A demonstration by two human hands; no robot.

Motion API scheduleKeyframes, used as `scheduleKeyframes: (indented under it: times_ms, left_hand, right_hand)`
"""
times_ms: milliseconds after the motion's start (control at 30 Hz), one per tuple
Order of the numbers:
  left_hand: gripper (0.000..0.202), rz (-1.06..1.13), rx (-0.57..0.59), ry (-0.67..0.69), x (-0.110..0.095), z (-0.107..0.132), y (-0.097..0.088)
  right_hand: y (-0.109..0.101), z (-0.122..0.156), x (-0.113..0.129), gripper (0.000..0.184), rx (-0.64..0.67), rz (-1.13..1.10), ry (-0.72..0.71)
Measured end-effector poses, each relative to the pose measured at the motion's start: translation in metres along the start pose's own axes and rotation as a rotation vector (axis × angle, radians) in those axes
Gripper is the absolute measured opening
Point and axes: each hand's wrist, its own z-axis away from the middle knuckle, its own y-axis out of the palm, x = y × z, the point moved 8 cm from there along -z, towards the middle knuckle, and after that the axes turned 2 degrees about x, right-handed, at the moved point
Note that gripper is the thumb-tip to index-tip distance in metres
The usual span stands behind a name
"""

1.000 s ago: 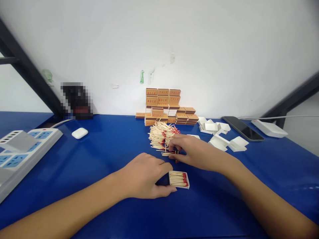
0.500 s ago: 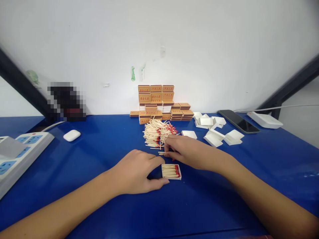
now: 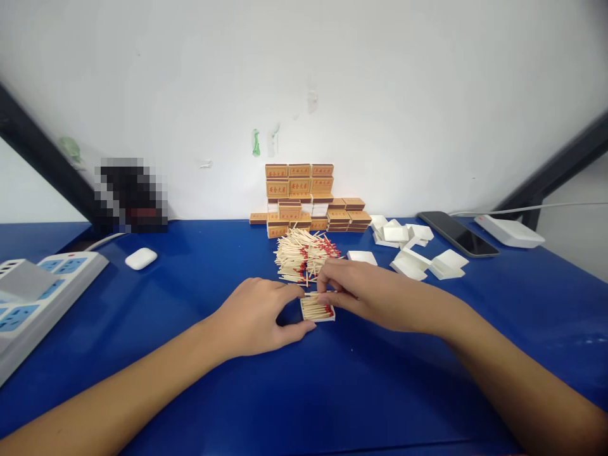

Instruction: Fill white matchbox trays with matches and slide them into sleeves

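My left hand (image 3: 259, 318) grips a small white matchbox tray (image 3: 325, 320) by its left end, thumb at the near corner and index finger at the far one. Red-tipped matches (image 3: 314, 310) lie side by side in the tray. Over the tray's far edge, my right hand (image 3: 354, 288) pinches a few matches, their pale ends showing left of its fingertips; their heads are hidden by the hand. Just beyond lies a loose pile of matches (image 3: 297, 256), partly behind the right hand.
Stacked orange matchboxes (image 3: 299, 187) stand against the wall. White empty trays (image 3: 408, 263) lie to the right, near a phone (image 3: 458, 234) and a white box (image 3: 510, 232). On the left are a power strip (image 3: 71, 285) and a white earbud case (image 3: 141, 258).
My left hand has slid the tray away from me and slightly left, toward the pile. The right hand's pinched matches are now at the tray's far edge instead of apart from it.
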Motion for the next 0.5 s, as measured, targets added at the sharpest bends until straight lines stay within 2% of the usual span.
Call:
scheduleKeyframes:
  times_ms: [167, 333, 500]
  left_hand:
    - [0.027, 0.001, 0.022, -0.004, -0.0009, -0.0005, -0.0004]
    - [0.028, 0.003, 0.017, 0.001, -0.0006, -0.0011, -0.0003]
    - [0.026, 0.006, 0.02, -0.003, 0.0, -0.0004, -0.0005]
  right_hand:
    - [0.0103, 0.0, 0.0071, 0.015, -0.001, 0.059, -0.008]
    - [0.0051, 0.0002, 0.0088, 0.007, -0.047, 0.101, -0.009]
    - [0.0052, -0.0013, 0.0095, 0.01, -0.053, 0.089, -0.048]
